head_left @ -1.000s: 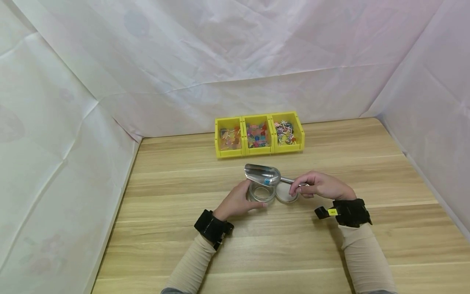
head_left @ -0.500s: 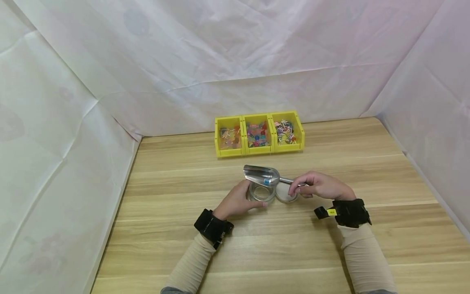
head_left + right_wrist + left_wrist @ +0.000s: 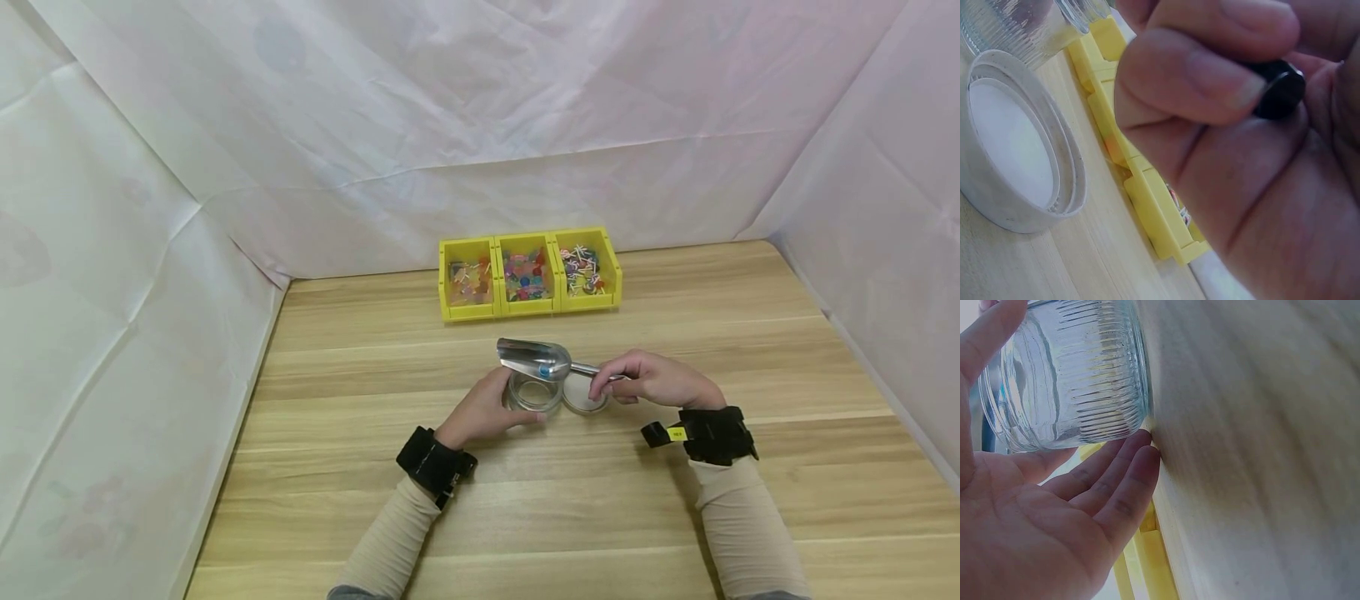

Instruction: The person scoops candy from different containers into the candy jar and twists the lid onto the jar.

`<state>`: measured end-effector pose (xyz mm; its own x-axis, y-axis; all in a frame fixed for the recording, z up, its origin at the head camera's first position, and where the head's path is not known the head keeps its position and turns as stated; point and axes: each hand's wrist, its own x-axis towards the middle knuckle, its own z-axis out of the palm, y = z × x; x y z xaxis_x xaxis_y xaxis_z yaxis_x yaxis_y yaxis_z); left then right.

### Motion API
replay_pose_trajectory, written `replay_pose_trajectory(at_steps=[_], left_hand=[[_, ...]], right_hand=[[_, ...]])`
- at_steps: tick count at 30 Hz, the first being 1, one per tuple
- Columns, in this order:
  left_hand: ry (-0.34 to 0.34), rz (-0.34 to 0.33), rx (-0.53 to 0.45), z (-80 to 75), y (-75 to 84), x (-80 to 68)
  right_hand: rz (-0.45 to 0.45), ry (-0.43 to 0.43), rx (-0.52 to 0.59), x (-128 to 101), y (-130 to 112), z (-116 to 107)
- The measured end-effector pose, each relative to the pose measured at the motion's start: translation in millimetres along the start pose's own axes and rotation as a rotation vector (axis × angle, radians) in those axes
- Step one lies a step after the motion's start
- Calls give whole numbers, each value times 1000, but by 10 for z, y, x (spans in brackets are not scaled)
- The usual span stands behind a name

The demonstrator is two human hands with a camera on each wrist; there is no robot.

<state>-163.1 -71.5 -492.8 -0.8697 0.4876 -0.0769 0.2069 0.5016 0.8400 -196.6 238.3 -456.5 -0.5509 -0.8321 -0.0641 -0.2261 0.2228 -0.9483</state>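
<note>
My left hand (image 3: pixel 486 408) holds a ribbed clear glass jar (image 3: pixel 1085 375) from its left side, thumb and fingers spread round it. The jar stands upright on the table with its mouth uncovered. In my right hand (image 3: pixel 660 382) is the handle of a shiny metal scoop (image 3: pixel 528 354); in the right wrist view the handle's black end (image 3: pixel 1282 94) pokes out of the curled fingers. The scoop's bowl hangs over the jar's far rim, pointing left, with a small blue piece (image 3: pixel 545 371) in it. A round white-lined lid (image 3: pixel 1013 144) lies inside up just right of the jar.
Behind the jar stands a row of three joined yellow bins (image 3: pixel 527 308) with small colourful pieces, some like tiny lollipops in the right one. The wooden table (image 3: pixel 345 358) meets white cloth walls (image 3: pixel 465 108) at the back and sides.
The scoop has shifted very slightly left and down in the head view, still over the jar. My left hand stays in place on the jar.
</note>
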Motion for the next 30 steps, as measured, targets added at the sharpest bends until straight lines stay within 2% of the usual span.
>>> replay_pose_trajectory(at_steps=[6,30], left_hand=[[-5,-6,4,1,-2,-3],[-3,7,-7,-4,-2,-15]], right_hand=[[28,18,-9,-12,14,-11],[33,41,-42,-6,-32,-10]])
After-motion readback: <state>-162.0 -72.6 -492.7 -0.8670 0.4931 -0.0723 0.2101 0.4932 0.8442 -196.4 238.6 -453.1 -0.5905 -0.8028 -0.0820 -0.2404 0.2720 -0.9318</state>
